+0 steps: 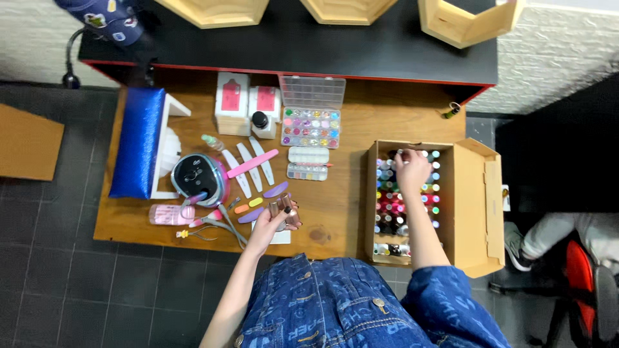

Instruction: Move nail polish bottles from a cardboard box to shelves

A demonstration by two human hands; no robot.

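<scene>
Nearest: denim jacket (335, 309), sleeves pushed up both forearms.

Left hand (274, 222) over the front of the wooden bench (335, 212), fingers curled round two small rose-gold nail polish bottles (284, 209), held side by side, caps toward the far side. White card (282, 238) under that hand.

Just left of it: cuticle nippers (222, 225), small scissors (193, 233), purple and coloured nail files (264, 203), round pink-and-black nail drill unit (196, 177).

Right hand (411, 169) reaching into open cardboard box (474, 206) at the right end of the bench, fingertips pinched on a bottle cap in the far rows of polish bottles (403, 200); exact grip too small to tell.

Farther: white nail files (248, 167), clear organiser of coloured beads (311, 127) with lid up, two white-and-pink packets (248, 100), blue arm cushion (137, 142) at far left.
</scene>
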